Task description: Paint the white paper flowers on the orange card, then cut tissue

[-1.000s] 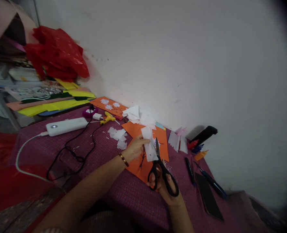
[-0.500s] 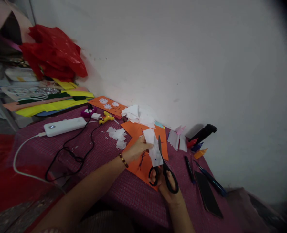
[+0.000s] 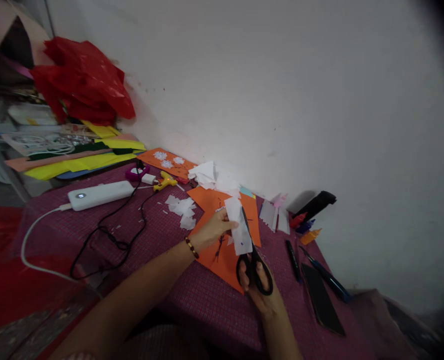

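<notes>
My left hand [image 3: 211,231] pinches a strip of white paper [image 3: 238,225] and holds it upright above an orange sheet [image 3: 225,250]. My right hand [image 3: 257,287] has its fingers through the black handles of a pair of scissors [image 3: 252,260]. The blades point up along the right edge of the white strip and look nearly closed on it. A bead bracelet sits on my left wrist.
A purple checked cloth [image 3: 192,300] covers the table. On it lie a white power bank [image 3: 100,194] with cables, a yellow glue gun [image 3: 165,182], white paper scraps [image 3: 182,207], pens [image 3: 293,260], a dark phone [image 3: 321,302] and a black stapler [image 3: 315,204]. Coloured sheets and a red bag [image 3: 83,82] pile up at the left.
The scissor handles have come together and the blades have closed along the white strip. My left hand has turned the strip slightly.
</notes>
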A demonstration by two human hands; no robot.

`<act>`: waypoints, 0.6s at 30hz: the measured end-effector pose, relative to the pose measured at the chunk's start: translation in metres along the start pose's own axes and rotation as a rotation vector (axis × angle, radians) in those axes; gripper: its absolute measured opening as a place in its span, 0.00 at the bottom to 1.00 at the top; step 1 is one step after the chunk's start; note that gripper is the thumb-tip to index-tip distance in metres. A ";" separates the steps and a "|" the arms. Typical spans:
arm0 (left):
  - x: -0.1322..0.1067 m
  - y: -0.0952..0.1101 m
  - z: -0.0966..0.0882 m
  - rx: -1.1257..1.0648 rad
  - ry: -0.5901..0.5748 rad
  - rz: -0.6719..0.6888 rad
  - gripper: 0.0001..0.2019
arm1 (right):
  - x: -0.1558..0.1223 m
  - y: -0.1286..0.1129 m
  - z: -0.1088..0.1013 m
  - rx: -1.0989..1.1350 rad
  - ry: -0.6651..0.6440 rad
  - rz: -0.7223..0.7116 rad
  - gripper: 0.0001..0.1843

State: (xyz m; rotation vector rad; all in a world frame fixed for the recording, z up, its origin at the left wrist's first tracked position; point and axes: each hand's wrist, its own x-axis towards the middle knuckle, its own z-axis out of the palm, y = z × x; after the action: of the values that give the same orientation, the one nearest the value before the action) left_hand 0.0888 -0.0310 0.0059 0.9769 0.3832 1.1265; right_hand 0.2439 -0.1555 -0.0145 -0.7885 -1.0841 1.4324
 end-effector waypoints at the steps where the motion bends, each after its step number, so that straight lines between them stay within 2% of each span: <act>1: 0.000 0.000 0.000 0.009 -0.005 0.004 0.18 | 0.000 -0.001 0.001 0.010 -0.033 0.007 0.17; 5: 0.000 0.001 0.001 0.054 -0.024 0.020 0.15 | -0.001 -0.004 0.005 0.064 -0.128 0.046 0.22; 8: -0.001 0.002 0.002 0.086 -0.055 0.024 0.16 | -0.001 -0.006 0.006 0.115 -0.142 0.046 0.21; 14: -0.002 0.000 0.003 0.139 -0.152 -0.023 0.21 | 0.000 -0.006 0.003 0.160 -0.072 -0.009 0.19; 18: -0.002 -0.005 0.002 0.179 -0.191 -0.061 0.20 | 0.001 -0.004 0.003 0.130 -0.043 -0.052 0.20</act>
State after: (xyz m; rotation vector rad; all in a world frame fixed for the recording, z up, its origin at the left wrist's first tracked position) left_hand 0.0921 -0.0347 0.0029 1.2119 0.3608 0.9460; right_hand 0.2423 -0.1552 -0.0098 -0.6354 -1.0257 1.4657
